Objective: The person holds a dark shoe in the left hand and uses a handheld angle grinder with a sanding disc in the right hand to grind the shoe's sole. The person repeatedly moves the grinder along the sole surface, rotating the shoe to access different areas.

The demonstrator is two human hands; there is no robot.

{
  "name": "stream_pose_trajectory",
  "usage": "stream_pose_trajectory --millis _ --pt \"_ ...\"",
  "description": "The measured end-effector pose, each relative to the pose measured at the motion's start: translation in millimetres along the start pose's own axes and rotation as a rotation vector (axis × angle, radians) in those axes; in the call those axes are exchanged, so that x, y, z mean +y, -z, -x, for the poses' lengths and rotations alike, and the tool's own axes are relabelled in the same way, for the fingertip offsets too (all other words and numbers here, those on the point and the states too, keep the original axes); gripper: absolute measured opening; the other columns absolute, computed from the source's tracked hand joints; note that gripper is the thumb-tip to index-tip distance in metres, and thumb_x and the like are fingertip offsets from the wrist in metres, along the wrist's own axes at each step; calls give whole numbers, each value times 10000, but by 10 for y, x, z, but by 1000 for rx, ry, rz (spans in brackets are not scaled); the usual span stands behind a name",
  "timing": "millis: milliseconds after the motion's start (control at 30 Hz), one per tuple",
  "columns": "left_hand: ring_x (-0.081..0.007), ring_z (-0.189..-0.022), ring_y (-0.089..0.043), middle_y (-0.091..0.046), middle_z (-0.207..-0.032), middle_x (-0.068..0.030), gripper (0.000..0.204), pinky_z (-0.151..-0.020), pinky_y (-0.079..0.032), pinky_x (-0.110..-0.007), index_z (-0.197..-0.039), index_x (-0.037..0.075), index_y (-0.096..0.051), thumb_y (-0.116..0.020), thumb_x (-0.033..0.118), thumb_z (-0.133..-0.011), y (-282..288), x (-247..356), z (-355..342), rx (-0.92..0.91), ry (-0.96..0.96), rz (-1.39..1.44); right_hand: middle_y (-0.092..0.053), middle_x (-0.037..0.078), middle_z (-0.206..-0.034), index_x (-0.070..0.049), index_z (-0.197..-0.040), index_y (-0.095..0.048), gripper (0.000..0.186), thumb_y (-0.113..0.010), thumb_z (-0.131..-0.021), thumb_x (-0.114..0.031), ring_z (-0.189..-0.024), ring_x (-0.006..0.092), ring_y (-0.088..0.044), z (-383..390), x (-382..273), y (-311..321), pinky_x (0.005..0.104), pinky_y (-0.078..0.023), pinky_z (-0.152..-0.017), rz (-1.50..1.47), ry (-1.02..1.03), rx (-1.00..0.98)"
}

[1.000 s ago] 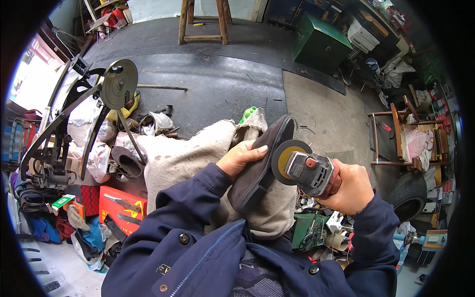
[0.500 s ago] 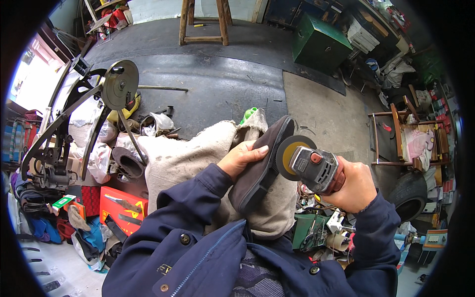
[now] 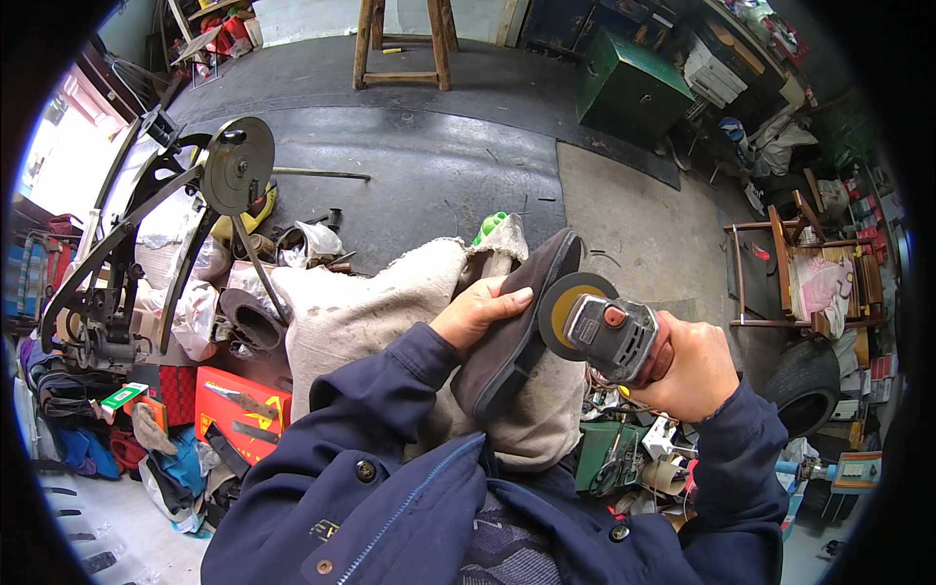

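A dark brown shoe (image 3: 490,363) lies tilted over my lap, its black sole edge turned to the right. Around its upper, my left hand (image 3: 485,314) is closed, with the thumb across the top. My right hand (image 3: 694,369) grips an angle grinder (image 3: 616,336) with a red and dark, dusty body. The grinder's round yellow and dark disc (image 3: 563,317) sits right at the sole's edge, near the middle of the shoe; whether it touches cannot be made out. A stained beige cloth (image 3: 356,312) covers my lap beneath the shoe.
To the left stands a black hand-cranked machine with a large wheel (image 3: 238,166). A red box (image 3: 241,414) lies below it among bags. On the right are a green toolbox (image 3: 606,456), a tyre (image 3: 807,385) and a wooden chair (image 3: 780,253). A green chest (image 3: 632,83) stands farther off.
The grinder and my right hand have shifted slightly left, bringing the disc closer over the sole edge. My left hand and the shoe have barely moved.
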State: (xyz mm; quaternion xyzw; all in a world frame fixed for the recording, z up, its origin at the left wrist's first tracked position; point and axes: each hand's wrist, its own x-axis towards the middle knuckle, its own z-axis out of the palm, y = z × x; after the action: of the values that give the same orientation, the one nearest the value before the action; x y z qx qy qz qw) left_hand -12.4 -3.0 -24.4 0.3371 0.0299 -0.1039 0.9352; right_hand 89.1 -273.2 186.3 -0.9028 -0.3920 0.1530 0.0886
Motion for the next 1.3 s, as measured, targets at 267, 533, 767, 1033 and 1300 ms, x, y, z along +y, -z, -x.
stream_pose_trajectory --millis 267,533,767,1033,1300 --pt "-113 -1052 -769 -796 -1260 -53 419 -959 -618 -286 -1450 25 -685 -726 282 -1121 14 -3 -10 9 6 -28 -801 188 -904 -49 -1166 -759 561 -982 -680 -220 -865 377 -814 19 11 22 392 -639 -813 -90 -34 35" --pt "-98 -1052 -755 -795 -1246 -32 380 -963 -605 -277 -1421 30 -717 -712 279 -1134 1 -3 -1 5 -1 -19 -783 184 -877 -77 -1132 -758 542 -953 -683 -309 -818 426 -781 33 12 -85 473 -644 -789 -51 91 39" --pt "-94 -1052 -752 -794 -1246 -22 385 -962 -603 -275 -1420 28 -713 -719 285 -1132 15 0 6 -13 -6 -26 -814 163 -926 -55 -1182 -766 562 -972 -694 -243 -867 312 -784 -77 132 -17 412 -639 -822 -163 0 36" --pt "-98 -1068 -747 -790 -1256 -24 403 -977 -600 -276 -1439 19 -696 -721 279 -1132 17 -3 19 6 -2 -36 -824 102 -928 5 -1158 -742 508 -968 -714 -92 -874 137 -774 -76 218 -35 326 -622 -834 -292 3 -13" --pt "-118 -1107 -750 -775 -1315 -47 450 -1002 -598 -292 -1490 27 -665 -727 279 -1123 39 7 25 -3 15 -61 -793 193 -888 -77 -1103 -754 546 -984 -669 -312 -863 431 -783 -94 158 -65 442 -636 -803 -149 33 9"
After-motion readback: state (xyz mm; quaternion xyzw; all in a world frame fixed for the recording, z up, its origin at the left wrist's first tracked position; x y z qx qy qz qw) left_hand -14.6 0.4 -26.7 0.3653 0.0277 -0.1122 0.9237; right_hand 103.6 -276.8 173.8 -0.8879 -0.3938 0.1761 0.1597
